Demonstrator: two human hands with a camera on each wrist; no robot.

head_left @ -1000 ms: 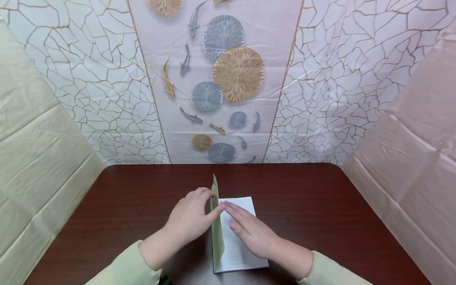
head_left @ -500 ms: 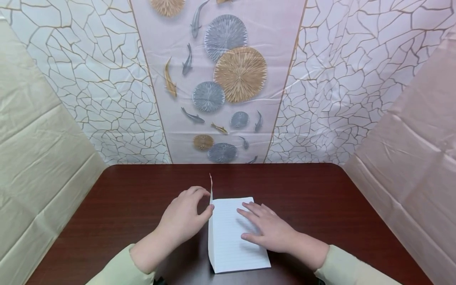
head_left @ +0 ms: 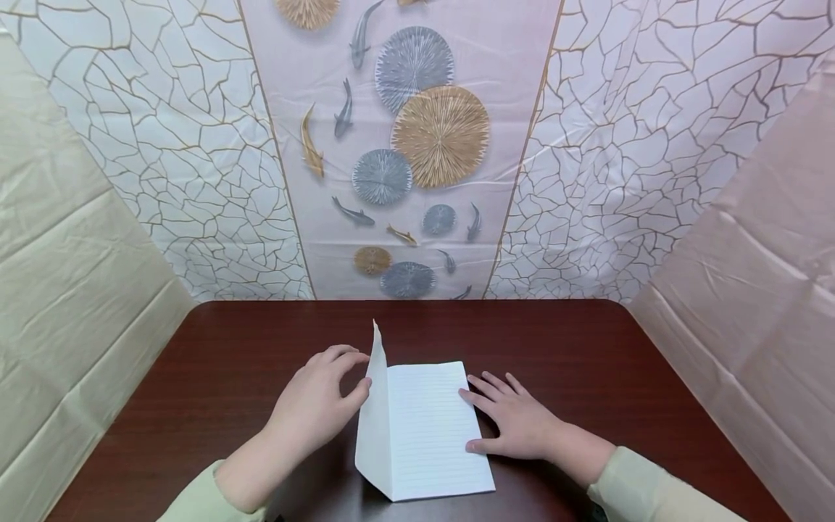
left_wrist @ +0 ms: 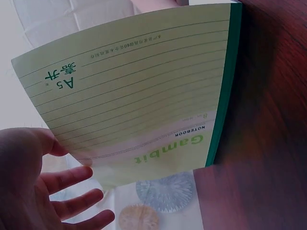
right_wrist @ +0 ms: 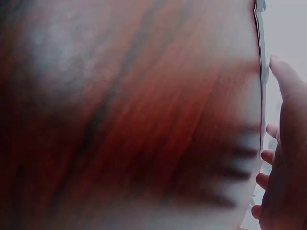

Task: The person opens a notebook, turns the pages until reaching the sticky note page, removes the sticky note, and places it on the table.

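A lined notebook (head_left: pixel 433 428) lies on the table with its cover (left_wrist: pixel 139 96) raised nearly upright along the left spine. The cover's outside is pale green with a dark green spine strip and the word "Gambit", seen in the left wrist view. My left hand (head_left: pixel 316 399) pinches the cover's free edge between thumb and fingers; the other fingers are spread away from it. At the notebook's right edge, my right hand (head_left: pixel 522 420) lies with fingers spread, its thumb and index fingertip over the page margin.
The dark reddish-brown table (head_left: pixel 261 333) extends around the notebook. A patterned cloth backdrop (head_left: pixel 404 181) hangs behind its far edge. Pale creased cloth walls (head_left: pixel 78 290) stand on both sides.
The cover has swung leftward with my left hand, uncovering the lined page. My right hand has moved right, from beside the left hand across the page to its right edge.
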